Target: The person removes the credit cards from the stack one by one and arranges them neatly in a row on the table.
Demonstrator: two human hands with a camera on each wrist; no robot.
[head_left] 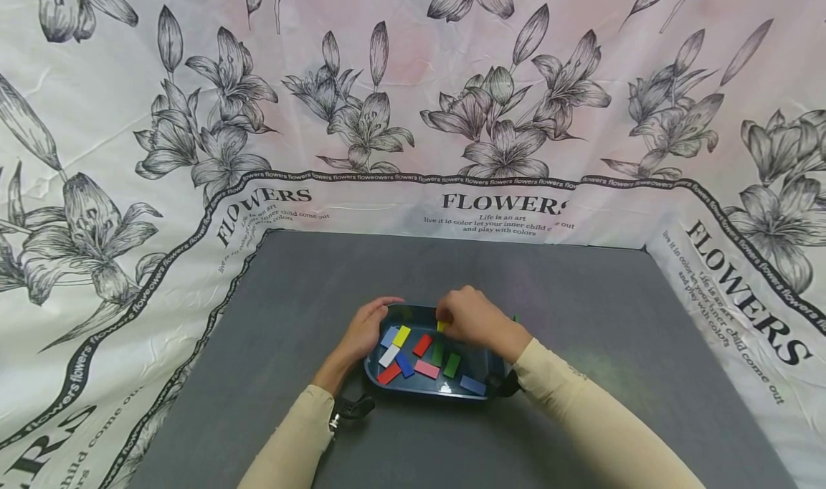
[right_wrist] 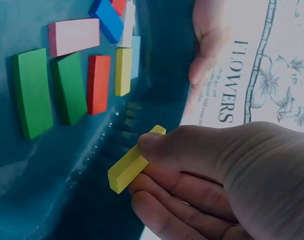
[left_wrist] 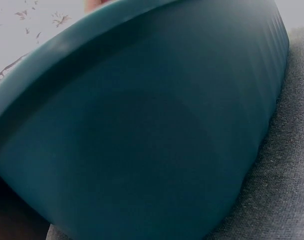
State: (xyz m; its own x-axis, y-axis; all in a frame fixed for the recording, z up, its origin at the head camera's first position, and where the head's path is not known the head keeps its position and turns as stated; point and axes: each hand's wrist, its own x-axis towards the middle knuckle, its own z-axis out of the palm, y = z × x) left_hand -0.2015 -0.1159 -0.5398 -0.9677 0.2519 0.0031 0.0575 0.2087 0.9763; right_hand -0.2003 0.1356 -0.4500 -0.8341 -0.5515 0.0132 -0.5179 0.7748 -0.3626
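A dark teal tray point(head_left: 439, 390) holds several small rectangular wooden blocks. My right hand point(head_left: 474, 318) is over its far side, pinching a yellow block point(right_wrist: 129, 167) between thumb and fingers, one end of the block sticking out. At the tray's left end my left hand point(head_left: 364, 331) grips the rim, the thumb on the edge. In the left wrist view the tray's outer wall point(left_wrist: 152, 130) fills most of the picture. Inside lie a red block point(right_wrist: 99, 85), green blocks point(right_wrist: 33, 95), a pink block point(right_wrist: 74, 36) and another yellow block point(head_left: 401, 336).
White, light blue and dark blue blocks point(head_left: 404, 364) crowd the tray's left part, and a light blue block point(head_left: 473, 385) lies near its right front. A small green thing point(head_left: 515, 318) shows behind the right wrist. Under the tray is a grey tabletop point(head_left: 310, 281), backed by flower-printed cloth point(head_left: 387, 202).
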